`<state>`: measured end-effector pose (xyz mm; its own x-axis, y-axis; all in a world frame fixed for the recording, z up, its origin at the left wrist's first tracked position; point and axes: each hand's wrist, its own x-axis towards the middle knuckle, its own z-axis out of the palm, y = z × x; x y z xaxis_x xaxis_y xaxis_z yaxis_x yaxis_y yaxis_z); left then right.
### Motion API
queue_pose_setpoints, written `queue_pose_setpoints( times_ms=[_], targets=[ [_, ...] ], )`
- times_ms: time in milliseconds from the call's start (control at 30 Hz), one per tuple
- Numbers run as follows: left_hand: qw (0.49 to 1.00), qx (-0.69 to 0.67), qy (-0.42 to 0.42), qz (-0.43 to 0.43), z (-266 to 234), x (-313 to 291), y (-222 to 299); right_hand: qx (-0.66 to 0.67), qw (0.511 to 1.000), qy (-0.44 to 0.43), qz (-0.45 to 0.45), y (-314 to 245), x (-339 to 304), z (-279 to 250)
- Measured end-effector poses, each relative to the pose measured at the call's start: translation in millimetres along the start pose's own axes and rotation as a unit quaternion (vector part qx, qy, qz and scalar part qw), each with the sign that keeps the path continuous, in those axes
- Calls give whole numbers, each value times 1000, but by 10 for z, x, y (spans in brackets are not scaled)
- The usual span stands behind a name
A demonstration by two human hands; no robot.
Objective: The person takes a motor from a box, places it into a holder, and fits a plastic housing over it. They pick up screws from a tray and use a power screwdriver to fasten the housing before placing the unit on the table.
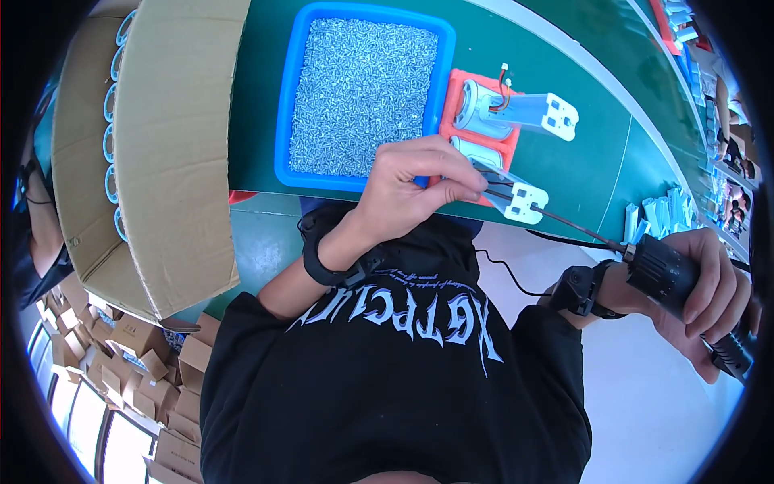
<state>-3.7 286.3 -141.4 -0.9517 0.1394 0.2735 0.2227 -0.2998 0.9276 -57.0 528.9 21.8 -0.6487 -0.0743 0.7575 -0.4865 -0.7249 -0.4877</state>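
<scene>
My right hand (709,298) is closed round a black electric screwdriver (665,274). Its long thin bit points left and meets the end of a white plastic part (526,202). Close above that part, my left hand (419,185) has thumb and forefinger pinched together. Dark thin strands show by the fingertips, and whatever lies between them is too hidden to name. The part extends from a red-orange holder (446,105). A second white part (556,117) lies in the same holder, farther away, with red and black wires (505,89) rising from it.
A blue tray (284,121) full of small silver screws (363,89) stands left of the holder on the green table (592,165). An open cardboard box (177,153) is at far left. White-blue parts (661,216) are piled at right. A dark cable (508,270) hangs below the table edge.
</scene>
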Motion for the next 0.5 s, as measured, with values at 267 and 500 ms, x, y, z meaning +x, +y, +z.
queue_pose_setpoints(
  times_ms=[267,500],
  targets=[
    [999,14,-2,-35,40,9,30,3,998,-45,35,29,44,54],
    [977,170,54,121,-133,128,172,-38,983,-158,87,135,80,223]
  ],
)
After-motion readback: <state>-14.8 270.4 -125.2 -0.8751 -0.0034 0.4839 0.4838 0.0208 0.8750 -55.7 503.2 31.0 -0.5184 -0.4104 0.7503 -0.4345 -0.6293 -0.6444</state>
